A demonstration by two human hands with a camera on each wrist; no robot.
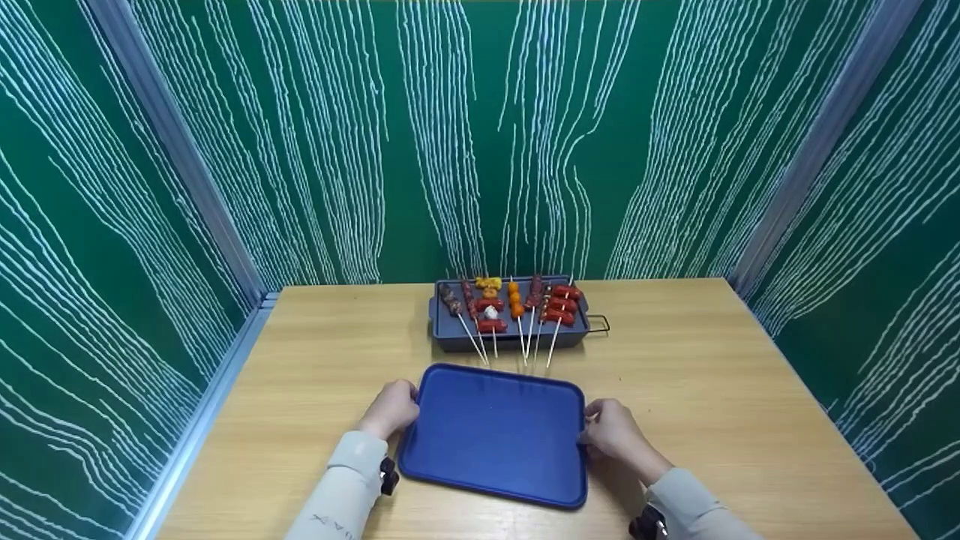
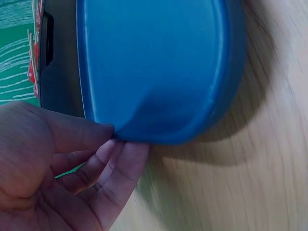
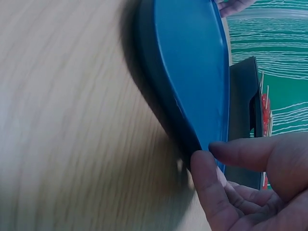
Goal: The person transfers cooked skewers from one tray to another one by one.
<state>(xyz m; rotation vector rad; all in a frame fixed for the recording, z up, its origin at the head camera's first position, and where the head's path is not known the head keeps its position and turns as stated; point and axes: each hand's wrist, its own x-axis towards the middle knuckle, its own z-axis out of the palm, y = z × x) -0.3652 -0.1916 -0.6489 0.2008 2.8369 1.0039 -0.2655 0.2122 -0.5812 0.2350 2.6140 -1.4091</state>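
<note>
blue tray is just in front of the dark grill, its left rim pinched by the left hand and its right rim by the right hand. if one pinch slips, i think the tray could tip, and if pushed forward, its far edge could knock the skewers, whose sticks hang over the grill front and stand in the way. at the grill's right end a wire handle sticks out.
</note>
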